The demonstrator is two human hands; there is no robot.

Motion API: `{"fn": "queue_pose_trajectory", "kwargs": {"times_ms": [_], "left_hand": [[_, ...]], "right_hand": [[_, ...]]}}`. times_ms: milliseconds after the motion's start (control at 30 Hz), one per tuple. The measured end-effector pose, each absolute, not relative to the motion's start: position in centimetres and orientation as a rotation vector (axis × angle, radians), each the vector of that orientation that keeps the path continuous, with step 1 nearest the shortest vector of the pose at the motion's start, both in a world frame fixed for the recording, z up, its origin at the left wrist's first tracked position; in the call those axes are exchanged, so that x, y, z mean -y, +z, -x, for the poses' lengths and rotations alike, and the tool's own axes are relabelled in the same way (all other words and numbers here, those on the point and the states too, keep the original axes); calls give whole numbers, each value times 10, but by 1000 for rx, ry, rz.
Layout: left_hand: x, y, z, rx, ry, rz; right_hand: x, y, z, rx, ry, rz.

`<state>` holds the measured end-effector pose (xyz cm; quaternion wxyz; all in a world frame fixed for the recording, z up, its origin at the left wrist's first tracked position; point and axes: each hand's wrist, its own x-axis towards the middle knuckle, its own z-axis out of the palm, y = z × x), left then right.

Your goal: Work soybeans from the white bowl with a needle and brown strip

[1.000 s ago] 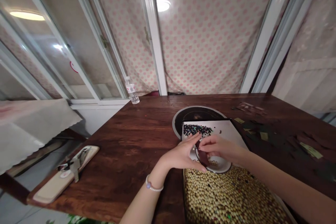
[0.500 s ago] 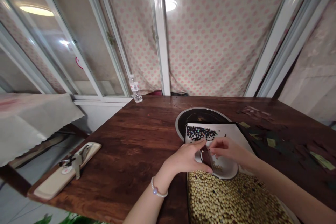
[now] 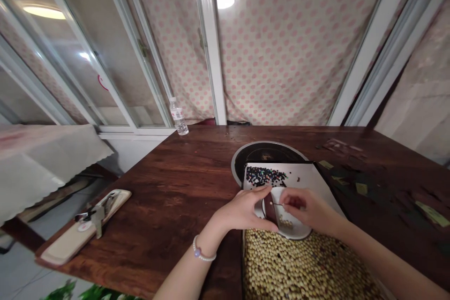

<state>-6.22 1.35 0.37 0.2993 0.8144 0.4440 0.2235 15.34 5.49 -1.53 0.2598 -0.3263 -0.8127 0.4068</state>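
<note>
My left hand (image 3: 246, 211), with a beaded bracelet on its wrist, grips a dark brown piece (image 3: 270, 211) between thumb and fingers. My right hand (image 3: 302, 206) pinches a thin dark needle-like item (image 3: 278, 204) that reaches the brown piece, where a small pale bead shows. Under both hands is a white bowl (image 3: 297, 231) with a few pale beads in it. It rests on a tray (image 3: 326, 180) that holds many yellowish beads (image 3: 298, 267) at the near end and small black beads (image 3: 263, 176) at the far left.
A round dark plate (image 3: 242, 157) lies behind the tray. A water bottle (image 3: 179, 117) stands at the table's back left. On the near left is a wooden board with a metal clamp (image 3: 98, 220). Brown scraps and yellow labels (image 3: 361, 189) lie on the right.
My right hand has drawn slightly away from the brown piece, and the thin item between them now shows more clearly. The brown piece has turned a little in my left hand.
</note>
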Motion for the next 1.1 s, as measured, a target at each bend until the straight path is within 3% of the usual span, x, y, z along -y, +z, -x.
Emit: {"fn": "queue_pose_trajectory", "kwargs": {"times_ms": [1100], "left_hand": [[-16,7,61,-1240,423,-2194]], "right_hand": [[-50,-14,-148,2296,1038,948]]}}
